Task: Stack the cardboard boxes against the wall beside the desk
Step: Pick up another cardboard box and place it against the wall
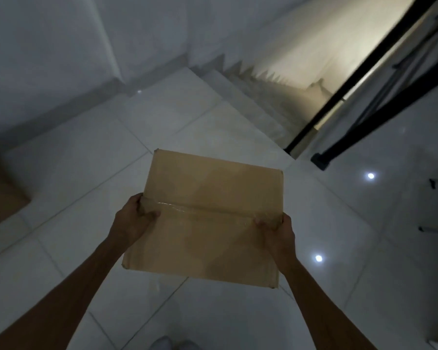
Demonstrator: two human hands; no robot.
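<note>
Both hands are holding one flat cardboard box (208, 218) out in front of the person, above the white tiled floor (86, 173). The left hand (134, 218) is gripping the box's left edge, with the thumb lying on the top face and the other fingers hidden underneath. The right hand (276, 231) is gripping the right edge in the same way, thumb on top. A strip of shiny clear tape (202, 210) is running across the box's top from one hand to the other, along the seam between the flaps. The box is sitting roughly level, its far edge pointing away from the hands toward a staircase (271, 97) that is descending ahead and to the right of the hands.

Well to the left of the left hand, a second cardboard box (0, 193) is resting on the floor close to the white wall (48, 46), only partly in view at the picture's edge. To the right of the right hand, black metal legs (364, 102) are slanting down to the floor, and two bright light spots are reflecting off the tiles there. The scene is dim and slightly blurred.
</note>
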